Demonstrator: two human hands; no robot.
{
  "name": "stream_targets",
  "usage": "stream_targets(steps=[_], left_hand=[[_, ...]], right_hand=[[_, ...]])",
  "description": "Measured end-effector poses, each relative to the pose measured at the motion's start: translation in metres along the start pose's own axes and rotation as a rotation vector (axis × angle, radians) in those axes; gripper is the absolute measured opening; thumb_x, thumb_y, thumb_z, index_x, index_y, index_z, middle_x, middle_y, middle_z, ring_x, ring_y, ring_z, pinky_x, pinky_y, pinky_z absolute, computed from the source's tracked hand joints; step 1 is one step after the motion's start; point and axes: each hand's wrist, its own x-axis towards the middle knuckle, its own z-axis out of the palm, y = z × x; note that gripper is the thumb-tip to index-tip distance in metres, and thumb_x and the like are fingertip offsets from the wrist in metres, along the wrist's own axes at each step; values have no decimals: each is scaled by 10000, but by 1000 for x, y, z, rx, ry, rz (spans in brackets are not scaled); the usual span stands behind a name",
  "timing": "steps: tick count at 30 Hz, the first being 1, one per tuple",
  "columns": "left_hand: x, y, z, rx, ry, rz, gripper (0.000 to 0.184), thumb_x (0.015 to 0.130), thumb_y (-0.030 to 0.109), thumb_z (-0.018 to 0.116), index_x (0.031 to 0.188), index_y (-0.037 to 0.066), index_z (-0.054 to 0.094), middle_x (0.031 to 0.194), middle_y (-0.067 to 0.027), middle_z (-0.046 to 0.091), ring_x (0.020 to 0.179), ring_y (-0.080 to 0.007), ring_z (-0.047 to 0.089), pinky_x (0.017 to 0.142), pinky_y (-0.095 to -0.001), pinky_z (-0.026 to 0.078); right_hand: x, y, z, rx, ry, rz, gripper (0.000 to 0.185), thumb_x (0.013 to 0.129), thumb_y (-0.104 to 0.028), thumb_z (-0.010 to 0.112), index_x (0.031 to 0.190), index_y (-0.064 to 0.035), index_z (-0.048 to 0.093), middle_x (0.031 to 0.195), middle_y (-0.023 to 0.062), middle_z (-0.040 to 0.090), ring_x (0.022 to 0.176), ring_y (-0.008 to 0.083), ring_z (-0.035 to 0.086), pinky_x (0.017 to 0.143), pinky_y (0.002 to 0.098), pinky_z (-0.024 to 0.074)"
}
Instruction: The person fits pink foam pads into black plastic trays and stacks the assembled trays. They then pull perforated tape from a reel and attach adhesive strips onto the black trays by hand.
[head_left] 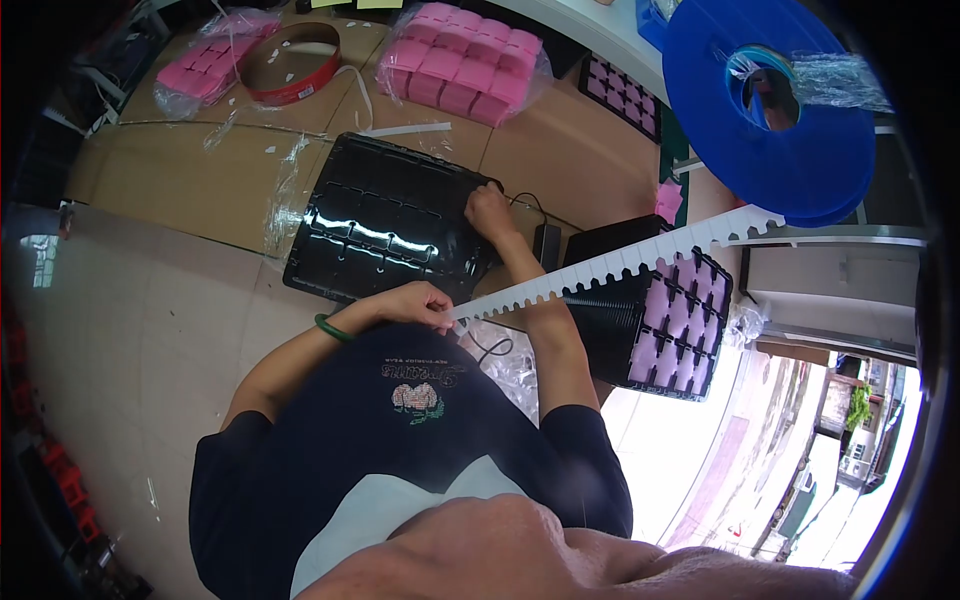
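Observation:
My left hand (pixel 418 303), with a green bangle on the wrist, pinches the free end of a white notched strip (pixel 600 268). The strip runs up and right, over my right forearm, to a large blue reel (pixel 690 100). A shiny black plastic tray (pixel 365 205) with rows of moulded shapes lies on the brown work surface in front of me. At its right edge, near the far corner, is my right hand (pixel 488 212), fingers curled and closed against the rim. The fingertips are partly hidden.
Right of me stands a stack of black trays, the top one filled with pink pieces (pixel 685 320). Bagged pink pieces (pixel 460 60), a red-edged ring (pixel 290 65) and white strip scraps (pixel 410 129) lie along the back. Another filled tray (pixel 620 95) sits at the back right.

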Motion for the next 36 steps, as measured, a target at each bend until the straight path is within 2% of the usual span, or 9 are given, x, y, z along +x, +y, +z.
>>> stream_targets(steps=[5,10,12,14,17,20,25,28,36], left_hand=[[-1,9,10,-50,22,-4,214,944,244,703,967,35,740,803,21,705,700,-30,584,664,-199,447],[0,-9,14,-213,164,81,215,971,197,671,1062,7,713,837,4,702,719,-51,606,644,-205,462],[1,-16,15,-248,219,119,220,983,181,654,1090,-5,703,846,-5,702,725,-58,612,646,-210,474],[-2,-8,15,-255,260,100,223,995,170,638,1106,-15,695,851,-13,702,732,-62,617,655,-214,488],[3,-3,20,-246,319,103,238,990,174,641,1095,-25,719,828,-29,711,717,-69,621,653,-220,488],[10,0,27,-183,373,114,238,984,172,644,1100,-13,739,819,-25,721,716,-64,630,645,-222,481],[18,-1,35,-164,451,154,221,981,181,654,1056,0,758,794,-25,726,698,-59,622,632,-226,482],[12,-2,36,-205,554,178,219,979,188,661,1017,-2,764,790,-32,729,679,-55,612,625,-226,482],[-20,-15,9,-353,661,175,234,973,205,672,1018,-7,759,787,-29,716,647,-53,591,608,-206,462]], right_hand=[[-15,6,-4,183,49,145,148,780,-155,705,756,-9,715,798,141,685,811,310,644,739,394,526],[-93,-34,-83,530,123,612,190,789,-183,715,797,6,730,760,149,709,662,221,686,638,344,516],[-164,-12,-84,355,49,561,179,779,-172,715,846,-7,737,756,141,708,663,215,680,639,345,517],[-218,-26,-119,234,-394,784,227,765,-171,732,922,-8,741,816,147,722,688,198,681,669,309,522],[-265,-54,-124,-23,-156,490,216,802,-221,778,898,-31,745,911,126,749,824,283,696,780,367,533],[-215,-103,-130,884,120,769,222,856,-199,776,1015,-45,755,937,71,752,842,173,691,787,309,529],[-176,-123,-111,1224,260,764,210,878,-149,773,1036,-12,753,916,48,738,818,106,657,764,266,514],[-178,-135,-126,922,258,707,188,883,-140,773,1004,2,754,895,29,728,797,94,644,745,257,507],[-140,-96,-134,883,197,666,163,927,-127,724,993,22,738,852,26,705,791,70,626,733,232,495]])
